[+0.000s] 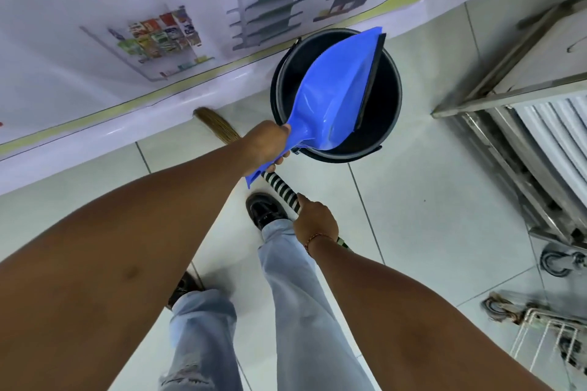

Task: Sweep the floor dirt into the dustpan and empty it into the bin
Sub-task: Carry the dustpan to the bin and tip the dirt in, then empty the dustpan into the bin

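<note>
My left hand (268, 144) grips the handle of a blue dustpan (336, 89), which is held tilted over the open mouth of a black bin (386, 98) standing on the pale tiled floor by the wall. The pan's black rubber lip points down into the bin. My right hand (313, 220) holds the black-and-white striped handle of a broom (279, 187). The broom's straw head (216, 125) rests on the floor to the left of the bin, against the foot of the wall.
A wall panel printed with pictures of shelving (158, 25) runs along the far left. A steel cart on castors (540, 136) stands to the right of the bin. A white wire rack (540, 340) sits lower right. My shoes and jeans are below my hands.
</note>
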